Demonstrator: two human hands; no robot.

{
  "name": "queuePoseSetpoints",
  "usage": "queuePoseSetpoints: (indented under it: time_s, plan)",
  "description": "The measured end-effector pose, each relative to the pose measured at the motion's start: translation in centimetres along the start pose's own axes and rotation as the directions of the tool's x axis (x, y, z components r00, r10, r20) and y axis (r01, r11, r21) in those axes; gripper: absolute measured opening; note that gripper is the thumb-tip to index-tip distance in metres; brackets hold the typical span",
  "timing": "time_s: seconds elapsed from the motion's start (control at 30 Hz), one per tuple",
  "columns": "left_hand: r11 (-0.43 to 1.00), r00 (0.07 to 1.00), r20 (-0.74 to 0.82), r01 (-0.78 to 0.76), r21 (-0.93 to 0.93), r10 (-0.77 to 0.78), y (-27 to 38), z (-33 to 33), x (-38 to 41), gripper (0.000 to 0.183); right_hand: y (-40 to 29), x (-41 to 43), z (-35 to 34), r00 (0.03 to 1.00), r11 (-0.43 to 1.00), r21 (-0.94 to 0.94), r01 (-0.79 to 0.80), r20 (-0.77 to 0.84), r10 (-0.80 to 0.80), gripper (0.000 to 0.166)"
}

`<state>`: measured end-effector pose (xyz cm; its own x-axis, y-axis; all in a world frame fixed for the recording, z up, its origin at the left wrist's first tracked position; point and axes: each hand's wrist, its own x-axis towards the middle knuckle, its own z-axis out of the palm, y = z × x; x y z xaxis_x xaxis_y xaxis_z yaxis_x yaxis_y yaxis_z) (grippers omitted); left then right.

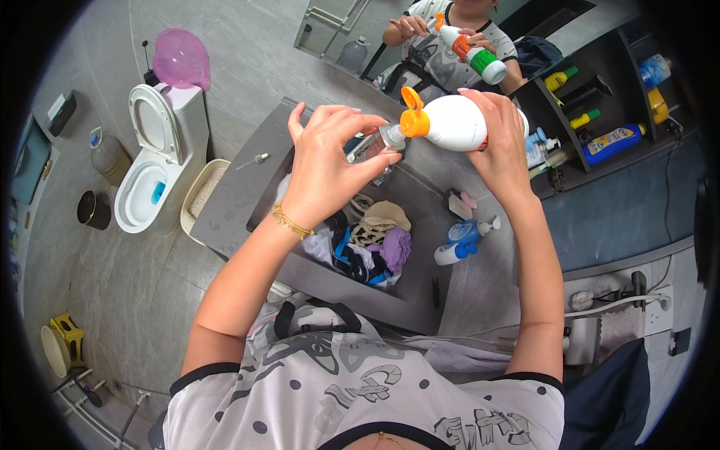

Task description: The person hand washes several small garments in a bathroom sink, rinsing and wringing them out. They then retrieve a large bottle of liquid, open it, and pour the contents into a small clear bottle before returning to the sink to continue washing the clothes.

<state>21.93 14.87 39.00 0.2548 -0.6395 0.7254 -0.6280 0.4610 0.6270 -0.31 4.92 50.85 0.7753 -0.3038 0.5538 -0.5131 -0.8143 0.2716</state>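
Note:
My right hand [495, 140] grips a white plastic bottle [455, 122], tilted on its side with its orange flip cap [415, 122] raised. The cap's spout meets the mouth of a small clear bottle [371, 147], held between the thumb and fingers of my left hand [329, 157]. Whether liquid flows between them I cannot tell. Below my hands, a dark grey sink [427, 264] holds clothes, among them a purple cloth [394, 247] and a leopard-print piece [374, 230]. A dropper cap [253, 161] lies on the counter to the left of my left hand.
Right of the sink stand a blue pump bottle [464, 231] and a white bottle with a blue cap [450, 254]. A dark shelf [610, 124] with several bottles is at the upper right, beside a mirror [377, 73]. A toilet [140, 191] and litter-like tray [205, 194] stand left of the counter.

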Motion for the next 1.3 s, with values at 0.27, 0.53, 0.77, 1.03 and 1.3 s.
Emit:
queuePoseSetpoints:
  time_s: [0.27, 0.53, 0.77, 1.03, 1.3]
  plan:
    - [1.0, 1.0, -0.002, 0.002, 0.005, -0.002, 0.14, -0.15, 0.0, 0.036, 0.0, -0.09, 0.01, 1.0, 1.0, 0.001, 0.0, -0.003, 0.0, 0.08]
    - [1.0, 1.0, -0.004, -0.001, 0.008, 0.001, 0.22, -0.35, -0.01, 0.037, -0.15, -0.04, -0.06, 1.0, 1.0, 0.005, 0.003, -0.003, -0.003, 0.08]
    - [1.0, 1.0, -0.012, -0.003, 0.002, 0.003, 0.31, -0.57, -0.13, 0.036, -0.32, 0.04, -0.13, 1.0, 1.0, 0.013, 0.006, -0.006, -0.006, 0.079]
    - [1.0, 1.0, -0.016, -0.009, 0.007, 0.009, 0.24, -0.67, -0.11, 0.035, -0.33, 0.02, -0.03, 1.0, 1.0, 0.01, 0.005, -0.011, -0.005, 0.078]
    - [1.0, 1.0, -0.018, -0.007, 0.011, 0.007, 0.25, -0.52, -0.03, 0.035, -0.09, 0.0, 0.06, 1.0, 1.0, 0.006, 0.011, -0.018, -0.011, 0.079]
